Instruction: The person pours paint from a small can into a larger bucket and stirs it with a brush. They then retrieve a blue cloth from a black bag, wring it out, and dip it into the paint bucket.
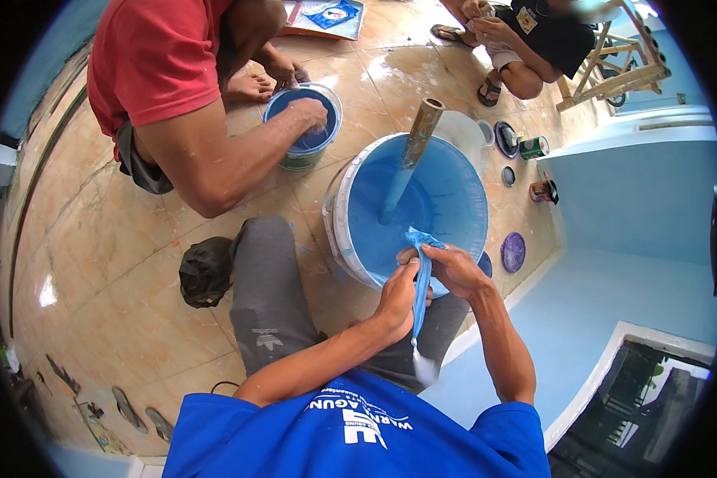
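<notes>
Both my hands grip a limp, crumpled blue plastic bag (420, 307) over the near rim of a big white bucket (341, 211). My left hand (398, 299) is closed round its middle, while my right hand (456, 271) pinches it near the top, with some fingers hidden behind it. A white, blurred blob (425, 370) hangs at the bag's lower end, above my thigh. Light blue paint (374, 219) coats the bucket's inside. In it leans a bamboo stick (422, 134), its lower part blue.
At left, a person in red (167, 64) reaches into a smaller bucket (336, 107). Another person (562, 44) crouches far right beside a bamboo frame (613, 72). Cans (534, 147) and a purple lid (513, 252) lie along the right wall. Sandals (127, 409) rest at lower left.
</notes>
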### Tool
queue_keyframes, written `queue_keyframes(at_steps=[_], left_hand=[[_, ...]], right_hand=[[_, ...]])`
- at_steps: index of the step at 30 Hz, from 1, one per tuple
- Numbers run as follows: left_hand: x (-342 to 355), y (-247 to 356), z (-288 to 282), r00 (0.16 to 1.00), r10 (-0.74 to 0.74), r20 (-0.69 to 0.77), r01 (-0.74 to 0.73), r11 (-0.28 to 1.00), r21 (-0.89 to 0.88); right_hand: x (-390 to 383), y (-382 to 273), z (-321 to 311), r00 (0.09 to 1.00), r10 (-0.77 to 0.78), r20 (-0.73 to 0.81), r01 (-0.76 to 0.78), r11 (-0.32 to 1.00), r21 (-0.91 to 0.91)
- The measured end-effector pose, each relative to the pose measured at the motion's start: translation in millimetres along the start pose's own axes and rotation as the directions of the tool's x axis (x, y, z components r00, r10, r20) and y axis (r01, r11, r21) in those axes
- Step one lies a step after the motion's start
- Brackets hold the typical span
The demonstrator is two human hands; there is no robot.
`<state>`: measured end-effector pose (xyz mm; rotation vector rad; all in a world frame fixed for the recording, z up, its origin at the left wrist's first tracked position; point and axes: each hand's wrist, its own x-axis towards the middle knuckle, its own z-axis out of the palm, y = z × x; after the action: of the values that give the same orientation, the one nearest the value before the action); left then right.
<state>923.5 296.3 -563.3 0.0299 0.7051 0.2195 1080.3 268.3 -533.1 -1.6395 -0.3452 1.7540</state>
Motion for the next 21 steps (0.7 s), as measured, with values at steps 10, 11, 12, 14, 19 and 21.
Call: queue_keyframes(at_steps=[10,11,12,14,19,21], left_hand=[[-5,-5,8,0.996,0.088,-0.022,-0.081,0.970,0.231],[-5,-6,9,0.994,0.103,-0.021,-0.094,0.965,0.247],[-6,-6,10,0.994,0.109,-0.021,-0.098,0.953,0.285],[-6,-6,11,0.993,0.119,0.015,-0.117,0.934,0.338],[-9,-6,11,0.992,0.122,0.015,-0.121,0.951,0.286],[-10,-6,12,0.993,0.122,-0.006,-0.116,0.962,0.249]], right_hand=[[-40,-31,-21,0.974,-0.055,-0.222,-0.068,0.858,-0.509],[-41,-35,-22,0.969,-0.083,-0.232,-0.058,0.838,-0.543],[-41,-37,-22,0.960,-0.107,-0.257,-0.067,0.807,-0.586],[-41,-37,-21,0.954,-0.160,-0.253,-0.047,0.753,-0.656],[-36,-32,-26,0.951,-0.253,-0.180,0.083,0.765,-0.638],[-36,-31,-30,0.946,-0.259,-0.193,0.118,0.833,-0.541]])
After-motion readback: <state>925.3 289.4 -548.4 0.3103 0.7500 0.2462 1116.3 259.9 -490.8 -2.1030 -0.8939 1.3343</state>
